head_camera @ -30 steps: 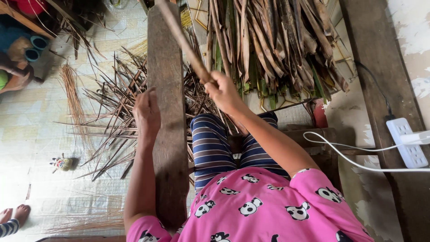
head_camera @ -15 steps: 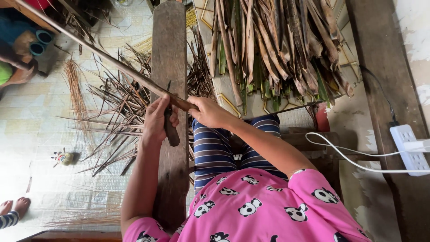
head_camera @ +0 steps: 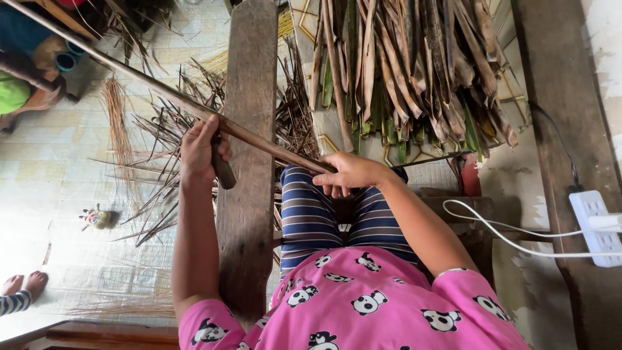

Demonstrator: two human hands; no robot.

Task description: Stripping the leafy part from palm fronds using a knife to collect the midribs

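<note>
The person wears a bright pink short-sleeved top printed with small black-and-white panda figures — the sleeves end well above the elbows, leaving both forearms bare. Just below the right hand (head_camera: pixel 353 174) show trousers striped across in navy and pale grey. The left hand (head_camera: pixel 202 152) is bare too — no rings, no watch.

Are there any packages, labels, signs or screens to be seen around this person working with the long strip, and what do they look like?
No packages, labels, signs or screens show anywhere in view.
The nearest manufactured item is a white power strip at the right edge, rectangular, with a white cable running from it.
</note>
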